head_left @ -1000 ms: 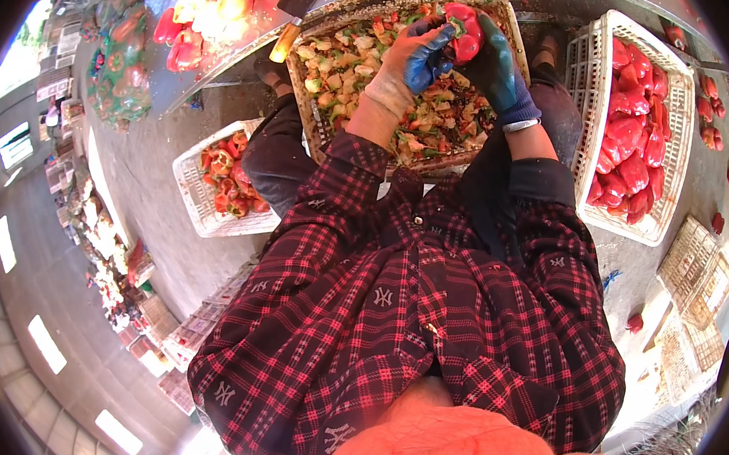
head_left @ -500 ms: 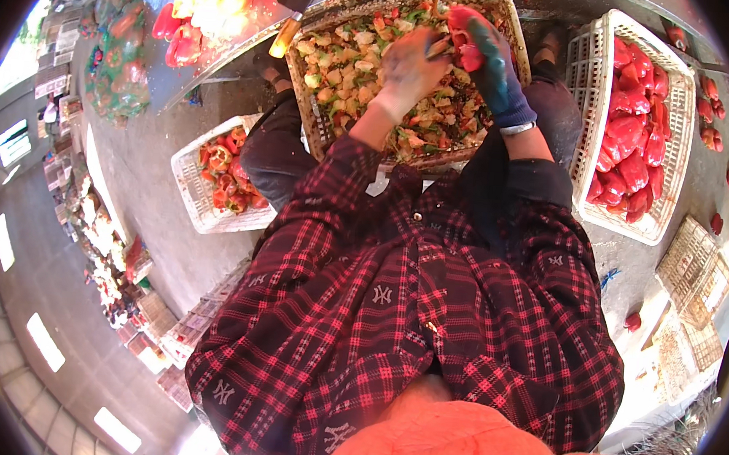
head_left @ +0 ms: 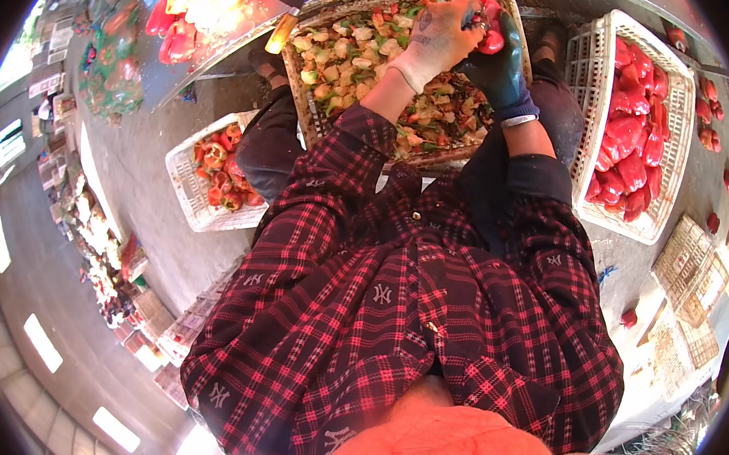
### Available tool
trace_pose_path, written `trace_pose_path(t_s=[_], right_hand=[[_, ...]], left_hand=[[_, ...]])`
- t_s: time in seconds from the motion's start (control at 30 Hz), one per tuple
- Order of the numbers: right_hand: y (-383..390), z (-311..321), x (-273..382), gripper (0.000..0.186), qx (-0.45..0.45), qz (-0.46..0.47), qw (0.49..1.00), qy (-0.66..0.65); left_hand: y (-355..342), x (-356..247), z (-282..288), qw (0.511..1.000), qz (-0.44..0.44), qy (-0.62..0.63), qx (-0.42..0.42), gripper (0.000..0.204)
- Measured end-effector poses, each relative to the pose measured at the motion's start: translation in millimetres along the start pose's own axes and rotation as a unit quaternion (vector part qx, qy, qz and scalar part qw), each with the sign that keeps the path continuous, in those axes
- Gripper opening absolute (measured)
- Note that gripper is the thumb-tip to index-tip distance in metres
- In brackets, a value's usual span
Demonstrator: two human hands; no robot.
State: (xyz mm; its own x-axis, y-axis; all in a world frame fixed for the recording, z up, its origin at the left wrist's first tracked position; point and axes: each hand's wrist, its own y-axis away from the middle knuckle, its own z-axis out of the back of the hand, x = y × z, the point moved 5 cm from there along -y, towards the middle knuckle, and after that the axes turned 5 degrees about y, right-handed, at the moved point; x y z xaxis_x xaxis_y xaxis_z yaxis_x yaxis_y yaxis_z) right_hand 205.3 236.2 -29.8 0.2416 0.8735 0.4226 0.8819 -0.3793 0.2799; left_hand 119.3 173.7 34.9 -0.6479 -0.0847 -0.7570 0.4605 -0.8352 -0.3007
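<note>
Above the rusty tray of seeds, cores and trimmings (head_left: 351, 53), my right hand (head_left: 497, 80) in a dark blue-green glove is closed on a red bell pepper (head_left: 492, 38), cupping it from below and from the right. My left hand (head_left: 441, 43), in a pale, stained glove with blue on the fingers, has its fingers bent onto the same pepper's left side. What its fingertips grip there is partly hidden. The tray lies between my legs.
A knife (head_left: 284, 27) with a wooden handle lies at the metal table's edge (head_left: 207, 60), beside several peppers (head_left: 179, 41). White crates of peppers stand left (head_left: 180, 177) and right (head_left: 673, 164). Green mesh sacks (head_left: 112, 83) are at upper left; loose peppers (head_left: 711, 222) lie on the right floor.
My left hand has moved up and right, its back now turned to the camera, fingers on the pepper. The pepper has shifted right, and my right hand has turned around it.
</note>
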Motion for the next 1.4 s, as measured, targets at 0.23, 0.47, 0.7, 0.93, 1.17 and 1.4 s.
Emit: trace_pose_path(t_s=[0.23, 0.47, 0.7, 0.93, 1.17, 1.4], right_hand=[[3, -11, -6, 0.048, 0.013, -0.02, 1.0, -0.02], [-2, 7, -4, 0.044, 0.054, -0.034, 0.997, -0.04], [4, -6, -8, 0.046, 0.019, -0.062, 0.997, -0.042], [-1, -6, -14, 0.051, 0.013, -0.035, 0.999, 0.003], [-3, 6, -10, 0.039, 0.078, -0.02, 0.997, 0.012], [-6, 16, -3, 0.031, 0.056, -0.017, 0.998, 0.034]], left_hand=[[-9, 27, -6, 0.99, 0.072, 0.111, 0.041, 0.043], [-3, 37, -18, 0.982, 0.083, 0.072, 0.153, 0.064], [10, 51, 4, 0.904, 0.18, 0.302, 0.242, 0.029], [14, 45, 14, 0.986, 0.106, 0.082, 0.103, 0.059], [4, 44, -8, 0.952, 0.169, 0.06, 0.247, 0.061], [30, 0, 4, 0.95, -0.001, -0.21, 0.232, 0.037]])
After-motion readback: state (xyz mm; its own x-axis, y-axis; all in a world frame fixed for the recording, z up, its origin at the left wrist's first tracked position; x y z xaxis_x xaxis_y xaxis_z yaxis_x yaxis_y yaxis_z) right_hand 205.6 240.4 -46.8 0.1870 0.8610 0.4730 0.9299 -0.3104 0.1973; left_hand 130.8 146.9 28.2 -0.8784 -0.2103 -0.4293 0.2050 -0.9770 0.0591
